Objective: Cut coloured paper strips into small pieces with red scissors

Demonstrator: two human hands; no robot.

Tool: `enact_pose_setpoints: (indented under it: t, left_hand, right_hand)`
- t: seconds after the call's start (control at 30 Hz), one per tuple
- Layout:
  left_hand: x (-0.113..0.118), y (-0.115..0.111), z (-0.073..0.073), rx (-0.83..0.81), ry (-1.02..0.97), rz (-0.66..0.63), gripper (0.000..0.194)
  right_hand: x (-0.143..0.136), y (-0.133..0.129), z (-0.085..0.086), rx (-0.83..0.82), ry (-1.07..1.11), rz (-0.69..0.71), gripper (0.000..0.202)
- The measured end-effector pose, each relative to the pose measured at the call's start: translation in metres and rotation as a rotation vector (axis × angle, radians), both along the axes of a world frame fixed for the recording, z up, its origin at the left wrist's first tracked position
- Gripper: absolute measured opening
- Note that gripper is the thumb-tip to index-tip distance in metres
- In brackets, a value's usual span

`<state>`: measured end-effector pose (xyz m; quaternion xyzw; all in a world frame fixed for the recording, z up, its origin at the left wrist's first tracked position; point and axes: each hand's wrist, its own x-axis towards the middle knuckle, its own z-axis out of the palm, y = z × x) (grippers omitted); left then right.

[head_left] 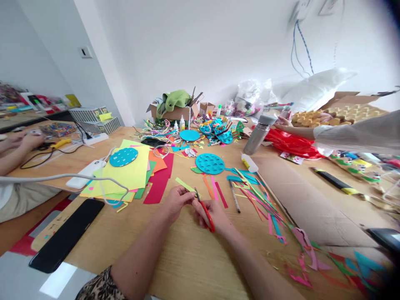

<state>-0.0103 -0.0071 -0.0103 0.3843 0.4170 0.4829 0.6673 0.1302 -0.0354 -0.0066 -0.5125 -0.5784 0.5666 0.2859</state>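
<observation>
In the middle of the head view, my left hand (177, 202) pinches a yellow-green paper strip (185, 184), whose free end points away from me. My right hand (212, 214) is closed around red-handled scissors (207, 214), with the blades up beside the strip at my left fingertips. Whether the blades touch the paper I cannot tell. Just beyond lie an orange strip, a pink strip (214, 187) and a dark red strip (221, 194). Past them sits a blue paper oval (209, 163) with a scale-like pattern, a small green patterned piece at its left edge.
Colored paper sheets (125, 175) and a black phone (67, 234) lie left. Right are a pen (234, 196), loose paper strips, a grey bottle (258, 135) and cardboard (290, 196). Another person's arm (300, 131) reaches in from the right; other hands (29, 140) work at far left.
</observation>
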Motion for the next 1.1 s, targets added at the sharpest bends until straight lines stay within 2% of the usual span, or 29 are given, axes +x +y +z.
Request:
enact_pose_setpoints:
  t: [0.17,0.47,0.83,1.1]
  left_hand:
    - [0.0005,-0.0012,0.0035,0.012,-0.001,0.004,0.024]
    - [0.0009,-0.0012,0.0017,0.056,0.012,0.002,0.021]
    - [0.0045,-0.0017,0.0061,0.067,0.072,0.08,0.017]
    - [0.0047,-0.0039,0.0075,-0.001,0.012,0.071,0.018]
  right_hand:
    - [-0.0012,-0.0001,0.0016,-0.002,-0.005,-0.006,0.059]
    - [-0.0007,0.0003,0.0003,0.0,-0.006,-0.01,0.058]
    - [0.0004,-0.0012,0.002,-0.01,-0.006,-0.011,0.056]
    - [0.0028,-0.0027,0.0043,-0.011,-0.023,0.005,0.053]
